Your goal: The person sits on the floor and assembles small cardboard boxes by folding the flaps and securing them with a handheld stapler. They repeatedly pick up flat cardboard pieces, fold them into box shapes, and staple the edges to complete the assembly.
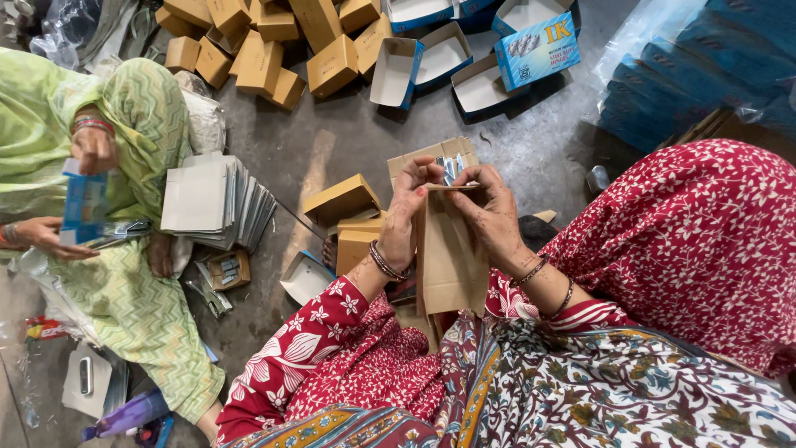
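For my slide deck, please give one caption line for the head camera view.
Left hand and right hand hold a brown cardboard box over a floor of folded boxes.

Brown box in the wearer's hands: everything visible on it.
The brown cardboard box is plain, tall and narrow, held upright over the lap. Its top end is open, with small silvery packets showing there. The left hand holds its left edge, the right hand the right; fingers of both meet at the top flap.
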